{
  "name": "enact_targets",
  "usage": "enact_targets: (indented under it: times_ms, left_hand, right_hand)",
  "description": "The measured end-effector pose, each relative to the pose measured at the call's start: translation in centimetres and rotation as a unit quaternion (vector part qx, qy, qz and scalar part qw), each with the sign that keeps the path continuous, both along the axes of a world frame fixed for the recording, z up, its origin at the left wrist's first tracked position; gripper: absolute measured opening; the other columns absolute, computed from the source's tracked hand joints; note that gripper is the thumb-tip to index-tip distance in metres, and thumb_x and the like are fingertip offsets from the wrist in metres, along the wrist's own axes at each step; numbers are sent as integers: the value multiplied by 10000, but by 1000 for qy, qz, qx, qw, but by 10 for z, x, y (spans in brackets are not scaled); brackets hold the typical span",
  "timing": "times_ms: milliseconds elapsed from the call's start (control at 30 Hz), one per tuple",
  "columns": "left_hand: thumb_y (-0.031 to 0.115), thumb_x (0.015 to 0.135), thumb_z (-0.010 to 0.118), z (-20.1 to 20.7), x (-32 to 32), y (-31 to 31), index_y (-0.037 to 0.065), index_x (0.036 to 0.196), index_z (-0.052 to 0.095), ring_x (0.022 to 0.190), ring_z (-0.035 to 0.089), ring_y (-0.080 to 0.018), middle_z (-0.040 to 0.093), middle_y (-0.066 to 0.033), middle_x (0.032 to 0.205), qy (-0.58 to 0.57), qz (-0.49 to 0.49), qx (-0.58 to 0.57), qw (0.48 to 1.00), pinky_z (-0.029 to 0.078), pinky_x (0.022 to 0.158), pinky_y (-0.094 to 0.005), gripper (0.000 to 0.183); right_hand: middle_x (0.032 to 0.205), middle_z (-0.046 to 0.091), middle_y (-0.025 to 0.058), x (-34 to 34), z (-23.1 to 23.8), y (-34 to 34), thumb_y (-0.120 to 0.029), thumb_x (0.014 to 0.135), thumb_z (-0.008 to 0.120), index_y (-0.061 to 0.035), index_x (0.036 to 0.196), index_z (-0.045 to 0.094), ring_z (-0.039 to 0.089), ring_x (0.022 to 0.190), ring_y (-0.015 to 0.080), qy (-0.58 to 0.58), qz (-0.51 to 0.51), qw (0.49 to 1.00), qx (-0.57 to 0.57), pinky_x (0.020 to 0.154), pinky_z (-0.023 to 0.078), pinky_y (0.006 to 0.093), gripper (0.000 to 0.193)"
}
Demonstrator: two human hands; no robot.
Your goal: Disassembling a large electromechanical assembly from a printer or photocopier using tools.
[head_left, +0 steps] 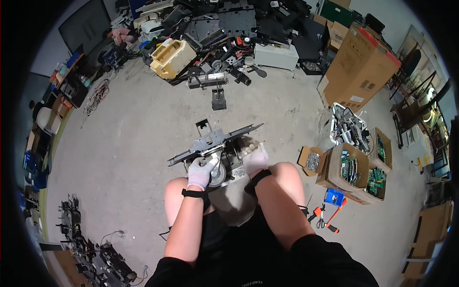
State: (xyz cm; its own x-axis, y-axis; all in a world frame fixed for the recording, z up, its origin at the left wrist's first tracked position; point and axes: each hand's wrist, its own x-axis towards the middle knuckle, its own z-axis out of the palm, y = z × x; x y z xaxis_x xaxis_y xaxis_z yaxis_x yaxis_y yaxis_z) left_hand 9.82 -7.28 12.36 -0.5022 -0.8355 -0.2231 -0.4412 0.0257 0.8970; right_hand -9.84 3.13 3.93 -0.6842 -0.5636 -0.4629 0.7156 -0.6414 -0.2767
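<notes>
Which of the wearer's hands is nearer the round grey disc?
Left. The left hand is right beside the disc, on its left side; whether they touch is unclear. The right hand is farther off, to the disc's right.

A scuffed grey concrete floor [134, 129] spreads left of a tall brown cardboard carton [351, 71]. Well left of that carton, a large dark rectangular panel [85, 26] stands against a pale grey wall [51, 50]; right of the carton, bright white light [431, 91] glows.
</notes>
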Motion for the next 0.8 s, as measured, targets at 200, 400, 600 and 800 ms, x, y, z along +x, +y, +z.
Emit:
enact_targets:
  times_ms: [200,400,600,800]
  left_hand:
    - [368,833,833,-10,1,-5,-23,1112,723,810,662,-117,741,-72,932,23,12,20,999,525,721,-286,492]
    - [369,851,823,-21,2,-11,-1,1105,724,775,645,-110,726,-55,924,51,5,51,997,509,663,-278,460]
    - [342,874,805,-17,0,-10,5,1114,717,765,642,-103,721,-44,920,34,1,55,998,504,654,-268,423]
    - [337,834,836,-11,0,-11,-32,1130,703,879,682,-139,746,-101,995,53,10,98,994,536,794,-291,492]
  right_hand:
    - [681,414,-43,10,1,-34,-488,1069,415,-197,853,532,397,611,156,-55,7,998,-32,581,334,331,380]
    - [679,406,-45,19,7,-51,-469,1064,448,-200,817,500,385,608,148,-57,24,998,-27,590,339,331,369]
    - [699,425,-44,8,6,-58,-448,1051,490,-195,821,489,399,631,153,-39,22,997,-64,617,345,323,342]
    - [667,461,-28,7,-2,-60,-484,1050,473,-194,782,502,430,617,176,-53,39,996,-54,621,362,340,396]
